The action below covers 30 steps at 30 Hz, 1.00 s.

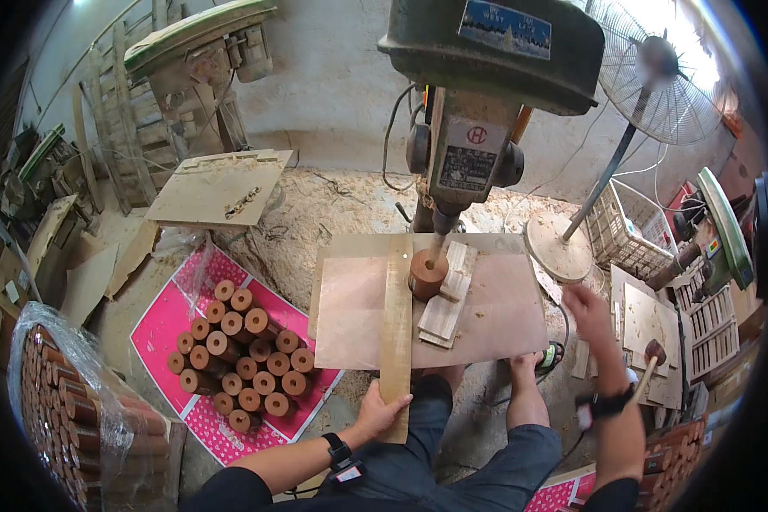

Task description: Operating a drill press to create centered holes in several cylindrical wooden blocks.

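Observation:
My left hand [382, 411] is closed round the near end of a long wooden strip [396, 316], which lies across the board-topped work table [350, 307]. The strip's far part runs just left of a brown wooden cylinder [424, 286]. That cylinder stands upright under the drill press [469, 154], the drill bit [440, 243] coming down at its top. Flat pale wood pieces [444, 311] lie stacked against the cylinder's right side. Off the table's right edge, my right hand [589, 314] is raised; its fingers look curled but are blurred, and what they hold, if anything, is unclear.
Brown cylinders with centre holes [247, 367] sit on a pink sheet [166, 320] at left. Plastic-wrapped cylinders [85, 418] stand at far left. To the right are a mallet [654, 354], a plastic crate [627, 226] and a pedestal fan [657, 68]. Wood shavings [316, 205] cover the floor behind.

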Each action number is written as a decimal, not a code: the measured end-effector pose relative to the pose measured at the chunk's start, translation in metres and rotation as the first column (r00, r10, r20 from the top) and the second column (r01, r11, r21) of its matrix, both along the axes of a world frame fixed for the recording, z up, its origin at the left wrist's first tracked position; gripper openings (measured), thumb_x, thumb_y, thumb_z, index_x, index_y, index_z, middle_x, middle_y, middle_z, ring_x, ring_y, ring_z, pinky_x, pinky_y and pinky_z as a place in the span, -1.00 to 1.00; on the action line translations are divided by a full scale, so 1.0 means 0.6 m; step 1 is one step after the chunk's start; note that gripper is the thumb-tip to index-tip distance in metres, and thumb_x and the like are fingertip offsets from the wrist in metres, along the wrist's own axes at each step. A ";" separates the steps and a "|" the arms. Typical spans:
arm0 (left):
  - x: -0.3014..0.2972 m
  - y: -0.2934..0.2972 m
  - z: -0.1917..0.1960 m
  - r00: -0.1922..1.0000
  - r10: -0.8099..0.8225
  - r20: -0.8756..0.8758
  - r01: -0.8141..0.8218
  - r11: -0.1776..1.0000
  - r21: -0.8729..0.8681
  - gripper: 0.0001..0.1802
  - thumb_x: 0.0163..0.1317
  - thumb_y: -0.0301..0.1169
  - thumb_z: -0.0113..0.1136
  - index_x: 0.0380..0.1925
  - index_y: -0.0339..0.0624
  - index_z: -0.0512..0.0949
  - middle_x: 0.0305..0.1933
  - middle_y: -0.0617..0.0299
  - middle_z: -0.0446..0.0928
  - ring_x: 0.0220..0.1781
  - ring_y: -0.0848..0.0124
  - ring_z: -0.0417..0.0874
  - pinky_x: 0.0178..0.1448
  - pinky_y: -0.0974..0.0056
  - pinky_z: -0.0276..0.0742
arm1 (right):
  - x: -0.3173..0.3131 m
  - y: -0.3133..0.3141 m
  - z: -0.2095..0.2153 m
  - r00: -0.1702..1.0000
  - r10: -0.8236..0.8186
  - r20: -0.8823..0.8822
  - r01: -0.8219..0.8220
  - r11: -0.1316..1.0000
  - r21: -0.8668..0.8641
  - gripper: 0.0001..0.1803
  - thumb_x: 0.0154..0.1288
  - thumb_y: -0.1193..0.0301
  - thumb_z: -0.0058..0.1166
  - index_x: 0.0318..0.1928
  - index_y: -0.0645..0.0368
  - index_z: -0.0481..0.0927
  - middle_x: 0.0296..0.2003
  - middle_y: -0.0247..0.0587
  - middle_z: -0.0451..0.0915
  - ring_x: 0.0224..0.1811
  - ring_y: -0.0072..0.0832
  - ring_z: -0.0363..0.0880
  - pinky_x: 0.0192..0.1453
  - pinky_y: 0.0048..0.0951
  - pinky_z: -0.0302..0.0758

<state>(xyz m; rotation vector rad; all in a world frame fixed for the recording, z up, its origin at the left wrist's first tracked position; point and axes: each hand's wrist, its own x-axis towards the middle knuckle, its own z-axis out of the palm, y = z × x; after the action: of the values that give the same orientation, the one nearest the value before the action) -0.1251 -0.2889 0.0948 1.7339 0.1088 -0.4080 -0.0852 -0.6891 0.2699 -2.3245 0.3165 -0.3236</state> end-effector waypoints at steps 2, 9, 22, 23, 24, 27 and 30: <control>-0.002 0.000 0.001 0.998 -0.010 0.055 0.008 0.999 0.041 -0.41 0.09 -0.14 0.45 -0.07 -0.30 0.40 -0.12 0.02 0.58 -0.06 0.29 0.62 0.03 0.19 0.53 | 0.129 0.020 0.085 1.000 -0.014 -0.016 0.018 0.973 0.229 -0.56 0.40 0.14 0.07 0.09 0.21 0.57 -0.15 -0.28 0.67 -0.16 -0.58 0.59 -0.14 -0.53 0.48; -0.003 0.000 -0.006 0.999 -0.007 0.039 0.009 0.998 -0.069 -0.42 0.11 -0.17 0.44 -0.04 -0.31 0.39 -0.11 0.05 0.57 -0.05 0.31 0.60 0.05 0.22 0.52 | 0.369 0.110 0.273 0.951 -0.013 0.309 -0.217 0.683 0.697 -0.28 0.39 -0.24 -0.25 0.20 0.11 0.42 0.12 -0.23 0.52 0.19 -0.32 0.40 0.24 -0.12 0.23; -0.005 -0.003 -0.025 0.999 0.027 0.027 -0.024 0.995 -0.101 -0.43 0.10 -0.23 0.46 -0.06 -0.30 0.36 -0.13 0.06 0.58 -0.08 0.35 0.62 0.02 0.24 0.54 | 0.201 0.101 0.336 0.889 0.279 0.364 -0.459 0.550 0.698 -0.21 0.36 -0.36 -0.40 -0.11 0.07 0.62 -0.04 -0.28 0.64 -0.14 -0.50 0.42 0.04 -0.42 0.31; -0.004 -0.003 -0.026 0.999 0.028 0.031 -0.024 0.992 -0.125 -0.43 0.10 -0.21 0.46 -0.06 -0.30 0.37 -0.12 0.05 0.58 -0.08 0.35 0.62 0.02 0.23 0.54 | 0.191 0.105 0.339 0.913 0.272 0.303 -0.407 0.596 0.692 -0.19 0.36 -0.36 -0.39 -0.05 0.07 0.64 0.03 -0.28 0.62 -0.15 -0.53 0.42 0.03 -0.44 0.33; -0.005 -0.003 -0.027 0.998 0.055 0.030 -0.051 0.990 -0.128 -0.43 0.10 -0.21 0.46 -0.06 -0.30 0.37 -0.12 0.05 0.58 -0.08 0.35 0.62 0.02 0.23 0.54 | 0.182 0.111 0.337 0.914 0.285 0.289 -0.405 0.586 0.702 -0.19 0.36 -0.36 -0.39 -0.05 0.07 0.64 0.03 -0.28 0.62 -0.15 -0.53 0.42 0.03 -0.44 0.33; -0.005 -0.003 -0.031 0.999 0.040 0.026 -0.038 0.997 -0.067 -0.41 0.09 -0.18 0.46 -0.07 -0.31 0.38 -0.13 0.04 0.58 -0.09 0.33 0.63 0.02 0.22 0.54 | 0.150 0.123 0.327 0.932 0.261 0.250 -0.361 0.665 0.654 -0.34 0.42 -0.20 -0.30 -0.04 0.08 0.62 0.04 -0.28 0.61 -0.11 -0.52 0.47 0.03 -0.43 0.38; -0.005 -0.004 -0.033 0.998 0.050 0.032 -0.047 0.994 -0.100 -0.39 0.08 -0.14 0.46 -0.07 -0.31 0.38 -0.14 0.02 0.58 -0.09 0.29 0.63 0.01 0.21 0.54 | 0.124 0.131 0.305 0.915 0.310 0.258 -0.399 0.606 0.688 -0.46 0.40 0.01 -0.20 0.11 0.13 0.54 0.10 -0.25 0.56 -0.07 -0.50 0.51 0.03 -0.42 0.42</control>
<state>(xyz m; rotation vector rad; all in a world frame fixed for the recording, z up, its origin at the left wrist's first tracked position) -0.1281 -0.2910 0.0750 1.6368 0.1038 -0.3420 -0.0110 -0.6107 0.4530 -1.4991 -0.0886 -0.0890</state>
